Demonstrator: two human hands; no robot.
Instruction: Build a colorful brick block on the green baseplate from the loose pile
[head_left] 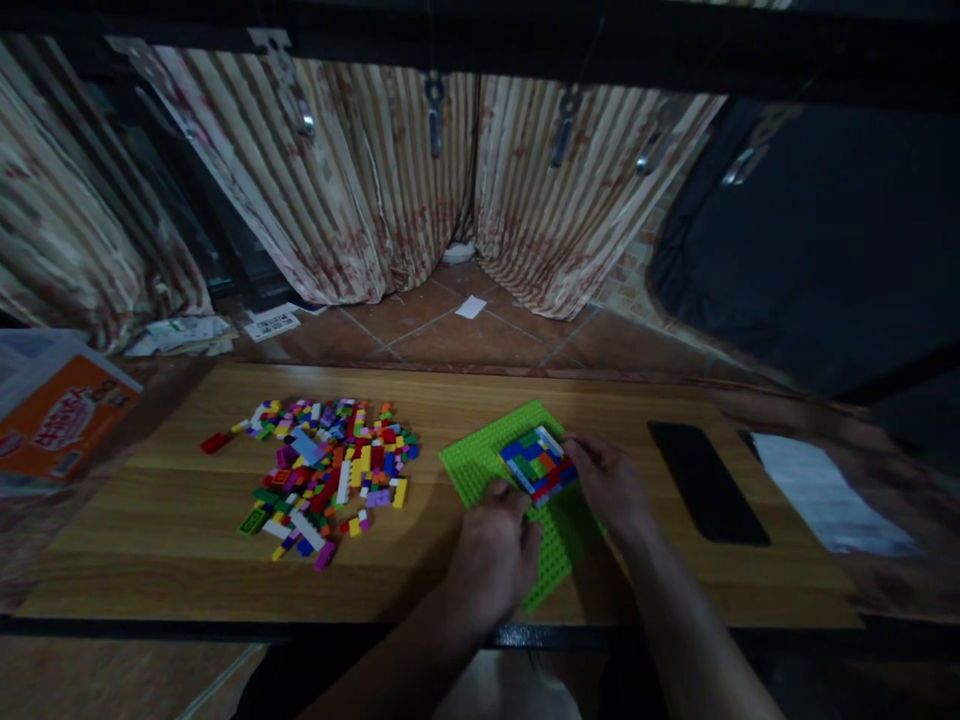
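Observation:
A green studded baseplate lies tilted on the wooden table in front of me. On its upper right part is a flat square of toy bricks in blue, red, green, orange and white. My left hand is closed at the near left edge of the brick square, above the plate. Whatever its curled fingers hold is hidden by the back of the hand. At the right edge of the square, the thumb and fingers of my right hand are pinched together against the bricks.
A wide heap of loose coloured bricks covers the left half of the wooden table. To the right lie a black phone-like slab and a white sheet. An orange-labelled plastic box stands at far left. Striped curtains hang behind.

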